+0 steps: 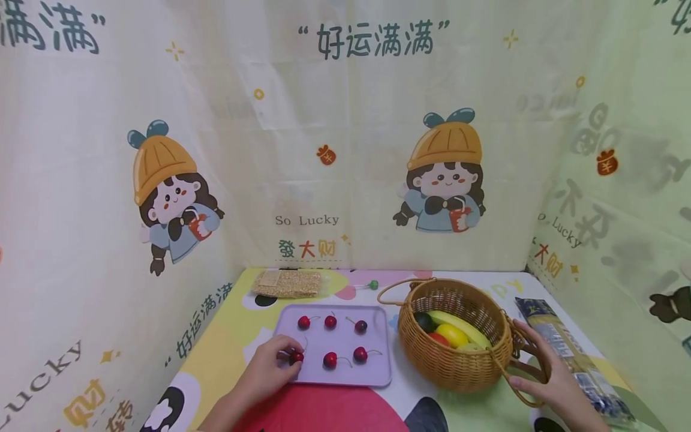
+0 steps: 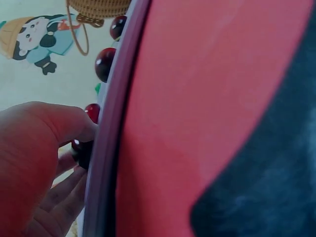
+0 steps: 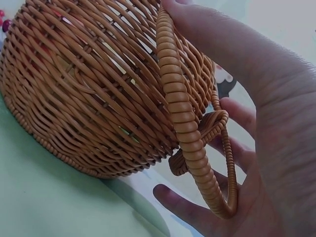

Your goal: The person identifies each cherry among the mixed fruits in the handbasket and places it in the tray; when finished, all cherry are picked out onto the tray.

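In the head view, my left hand pinches a red cherry between thumb and fingers at the left front of a lilac tray. Several other stemmed cherries lie on that tray in two rows. To its right stands a wicker basket with a banana, a lemon, a red fruit and a dark one inside. My right hand is at the basket's right side. Its thumb touches the looped handle, and its fingers spread loosely behind it in the right wrist view.
A clear-wrapped pack of grain-like pieces lies behind the tray. Beside it is a green lollipop. A long packet lies along the right edge, past my right hand. Printed cloth walls enclose the table's back and sides.
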Motion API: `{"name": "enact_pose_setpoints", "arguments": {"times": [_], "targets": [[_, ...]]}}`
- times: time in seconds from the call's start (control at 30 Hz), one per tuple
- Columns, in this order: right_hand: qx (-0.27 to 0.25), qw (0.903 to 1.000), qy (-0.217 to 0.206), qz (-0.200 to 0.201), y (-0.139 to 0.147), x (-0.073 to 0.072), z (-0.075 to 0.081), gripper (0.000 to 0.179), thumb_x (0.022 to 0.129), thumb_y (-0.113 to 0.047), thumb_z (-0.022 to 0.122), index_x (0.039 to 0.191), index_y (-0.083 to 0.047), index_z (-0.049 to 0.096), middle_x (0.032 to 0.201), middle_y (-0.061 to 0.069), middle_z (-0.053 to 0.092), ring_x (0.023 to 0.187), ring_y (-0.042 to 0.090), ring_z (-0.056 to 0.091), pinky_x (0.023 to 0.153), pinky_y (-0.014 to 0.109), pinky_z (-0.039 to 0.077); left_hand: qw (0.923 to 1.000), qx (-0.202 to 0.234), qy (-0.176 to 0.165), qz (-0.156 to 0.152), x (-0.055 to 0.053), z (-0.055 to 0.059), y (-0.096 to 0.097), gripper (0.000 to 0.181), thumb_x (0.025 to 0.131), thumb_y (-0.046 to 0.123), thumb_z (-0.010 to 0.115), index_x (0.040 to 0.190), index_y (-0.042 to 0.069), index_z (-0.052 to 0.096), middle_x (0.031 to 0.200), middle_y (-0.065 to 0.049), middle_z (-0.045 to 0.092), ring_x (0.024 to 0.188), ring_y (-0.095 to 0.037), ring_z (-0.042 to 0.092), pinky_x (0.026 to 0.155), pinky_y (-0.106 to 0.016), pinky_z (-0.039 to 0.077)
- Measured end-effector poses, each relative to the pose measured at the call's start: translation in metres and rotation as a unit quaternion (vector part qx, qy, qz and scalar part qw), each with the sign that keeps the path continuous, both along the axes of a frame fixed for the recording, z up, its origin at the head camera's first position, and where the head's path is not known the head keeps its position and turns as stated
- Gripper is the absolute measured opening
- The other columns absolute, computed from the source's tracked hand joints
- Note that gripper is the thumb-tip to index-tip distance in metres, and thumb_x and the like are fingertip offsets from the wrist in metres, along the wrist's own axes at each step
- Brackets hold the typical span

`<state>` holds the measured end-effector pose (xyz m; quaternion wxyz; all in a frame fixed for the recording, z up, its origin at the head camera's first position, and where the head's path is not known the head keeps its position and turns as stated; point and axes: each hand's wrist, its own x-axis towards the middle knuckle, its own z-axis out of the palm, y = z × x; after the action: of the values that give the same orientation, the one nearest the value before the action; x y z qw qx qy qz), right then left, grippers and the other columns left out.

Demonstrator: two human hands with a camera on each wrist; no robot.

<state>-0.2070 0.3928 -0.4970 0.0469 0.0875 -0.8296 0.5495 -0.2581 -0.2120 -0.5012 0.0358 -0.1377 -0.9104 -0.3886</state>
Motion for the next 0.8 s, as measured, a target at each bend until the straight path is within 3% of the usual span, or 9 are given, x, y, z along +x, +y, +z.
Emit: {"name": "enact_pose_setpoints", "arguments": {"times": [0.17, 0.5, 0.6, 0.7, 0.8], "targets": [[0.01, 0.9999, 0.01, -0.004, 0.0, 0.0, 0.002, 0.101, 0.102, -0.002, 0.076, 0.179, -0.031, 0.017, 0.165, -0.032, 0.027, 0.129, -0.02, 0.046, 0.094, 0.022, 0.06, 0.9999, -0.013, 0.005, 0.001, 0.0, -0.002, 0.0, 0.023, 0.093, 0.012, 0.088, 0.109, 0.025, 0.078, 0.106, 0.013, 0.074, 0.097, -0.006, 0.07, 0.094, -0.033, 0.066], [0.009, 1.0, 0.001, -0.002, 0.001, 0.004, 0.002, 0.1, 0.103, -0.002, 0.074, 0.18, -0.031, 0.016, 0.167, -0.031, 0.026, 0.129, -0.021, 0.045, 0.095, 0.022, 0.06, 0.9997, 0.001, 0.024, 0.008, 0.003, -0.006, 0.004, 0.028, 0.091, 0.008, 0.09, 0.111, 0.024, 0.08, 0.114, 0.009, 0.073, 0.1, -0.007, 0.072, 0.095, -0.033, 0.066], [0.013, 0.9998, 0.013, 0.007, 0.002, 0.005, 0.004, 0.099, 0.105, -0.001, 0.072, 0.18, -0.03, 0.015, 0.168, -0.031, 0.025, 0.131, -0.022, 0.045, 0.096, 0.021, 0.06, 0.998, -0.009, 0.055, 0.031, 0.006, -0.007, 0.005, 0.034, 0.086, 0.011, 0.095, 0.114, 0.025, 0.081, 0.124, 0.007, 0.073, 0.113, -0.011, 0.07, 0.103, -0.038, 0.064], [0.016, 0.999, 0.037, 0.019, 0.007, 0.008, 0.011, 0.087, 0.111, -0.003, 0.06, 0.18, -0.028, 0.012, 0.17, -0.032, 0.026, 0.136, -0.023, 0.043, 0.098, 0.014, 0.054, 0.9922, -0.024, 0.107, 0.06, 0.01, -0.005, 0.009, 0.042, 0.081, 0.019, 0.1, 0.118, 0.027, 0.082, 0.135, 0.002, 0.073, 0.128, -0.02, 0.065, 0.111, -0.052, 0.058], [0.008, 0.9967, 0.08, 0.01, 0.014, 0.015, 0.025, 0.073, 0.116, -0.004, 0.044, 0.18, -0.021, 0.015, 0.173, -0.028, 0.031, 0.14, -0.023, 0.042, 0.1, 0.007, 0.046, 0.9857, -0.02, 0.151, 0.073, 0.015, 0.003, 0.018, 0.047, 0.079, 0.024, 0.102, 0.121, 0.031, 0.081, 0.14, -0.002, 0.073, 0.134, -0.026, 0.06, 0.11, -0.067, 0.051]]}}
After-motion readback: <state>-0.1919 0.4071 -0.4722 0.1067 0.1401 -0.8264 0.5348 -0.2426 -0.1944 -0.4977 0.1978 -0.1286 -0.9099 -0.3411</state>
